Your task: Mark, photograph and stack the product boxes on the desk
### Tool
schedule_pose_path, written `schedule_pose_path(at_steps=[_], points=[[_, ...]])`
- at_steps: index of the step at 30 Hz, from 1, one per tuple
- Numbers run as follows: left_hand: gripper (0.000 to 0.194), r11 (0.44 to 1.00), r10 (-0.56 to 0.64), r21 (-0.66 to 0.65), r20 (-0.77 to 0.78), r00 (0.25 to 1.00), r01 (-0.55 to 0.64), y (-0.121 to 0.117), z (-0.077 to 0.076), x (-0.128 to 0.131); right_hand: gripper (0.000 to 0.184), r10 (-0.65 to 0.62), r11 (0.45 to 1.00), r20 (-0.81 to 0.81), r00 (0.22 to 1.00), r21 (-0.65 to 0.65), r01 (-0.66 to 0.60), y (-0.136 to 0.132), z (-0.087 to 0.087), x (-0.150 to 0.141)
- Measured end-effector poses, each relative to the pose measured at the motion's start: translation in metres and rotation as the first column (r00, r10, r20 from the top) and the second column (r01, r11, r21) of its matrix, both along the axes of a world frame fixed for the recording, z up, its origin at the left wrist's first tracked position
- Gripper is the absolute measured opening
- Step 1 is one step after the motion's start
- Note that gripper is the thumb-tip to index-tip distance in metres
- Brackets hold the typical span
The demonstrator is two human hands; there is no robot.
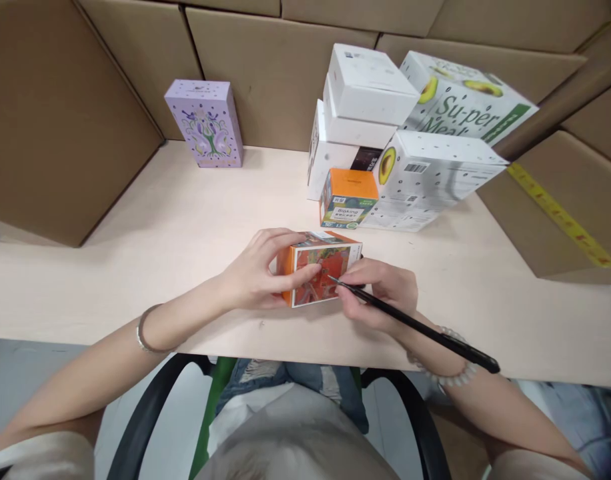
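Observation:
My left hand (265, 270) is closed round the left end of a small orange box (308, 293), thumb on its picture-printed front. That box rests on the pale table. In my right hand (378, 290), pinched near its front end, is a long black pen-like tool (425, 325) with a thin pale tip. The tip points at the red picture on the box front and seems to touch it, though contact is hard to tell. The tool's kind is not clear. Its back end slants down to the right, over my wrist.
Behind the orange box stands a small orange and green carton (348, 200). Stacked white boxes (370, 87) and two avocado-printed cartons (430, 180) (465, 100) are at the back right. A purple box (208, 127) stands at the back left. Large cardboard boxes (265, 73) wall the table (135, 267).

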State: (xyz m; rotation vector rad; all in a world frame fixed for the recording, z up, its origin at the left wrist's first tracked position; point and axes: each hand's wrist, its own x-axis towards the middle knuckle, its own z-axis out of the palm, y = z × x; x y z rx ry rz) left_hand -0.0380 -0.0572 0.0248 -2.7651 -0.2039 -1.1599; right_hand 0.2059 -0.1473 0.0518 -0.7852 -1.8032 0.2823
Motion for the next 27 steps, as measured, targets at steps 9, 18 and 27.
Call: schedule_pose_path(at_steps=[9, 18, 27], points=[[0.059, 1.000, 0.014, 0.005, 0.003, 1.000, -0.014, 0.003, 0.000, 0.000, 0.021, -0.008, 0.997, -0.076, 0.997, -0.074, 0.002, -0.001, 0.001, -0.002], [0.095, 0.999, 0.021, -0.029, 0.065, 0.998, -0.019, -0.002, 0.002, 0.007, 0.012, -0.066, 0.955, -0.042, 0.997, -0.291, 0.051, -0.007, 0.010, 0.000], [0.098, 0.999, 0.034, 0.023, 0.054, 0.998, -0.035, 0.001, 0.004, 0.004, 0.015, 0.020, 0.990, 0.054, 0.998, -0.138, -0.013, 0.001, -0.001, -0.001]])
